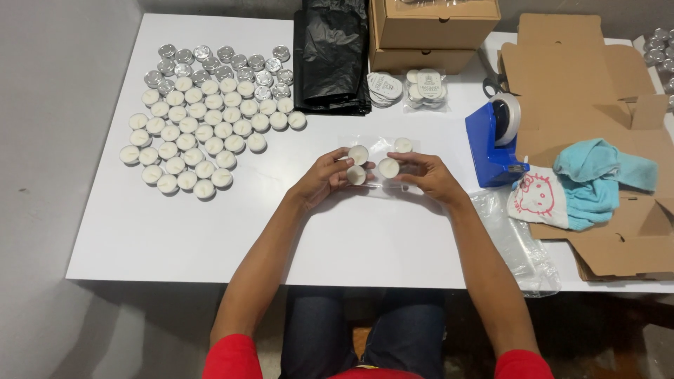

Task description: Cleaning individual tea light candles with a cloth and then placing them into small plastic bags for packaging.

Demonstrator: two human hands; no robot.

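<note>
1. A white table (210,231) fills the view, set against a grey wall on the left, with a dark floor below its near edge.
2. The left hand (324,179) and right hand (428,177) meet near the table's middle over a small clear bag (375,184) lying flat on the surface.
3. The left fingers (351,168) are curled and pinch a tea light (357,175) against the bag; another tea light (359,154) sits just above them.
4. The right fingers (411,160) are bent and close on a third tea light (388,168); a fourth (403,144) lies near the bag's far corner.
5. Far left, a large cluster of tea lights (200,123) covers the table, white ones in front, silver cups behind, well apart from the hands.
6. At the far edge lie a folded black plastic bag (330,60), stacked cardboard boxes (432,31) and packets of round labels (425,88).
7. To the right stand a blue tape dispenser (491,144), flattened cardboard (583,77) with a blue cloth (597,182), and clear plastic bags (516,242) that overhang the near edge.
8. Open surface lies between the hands and the near edge, and between the cluster and the hands.
</note>
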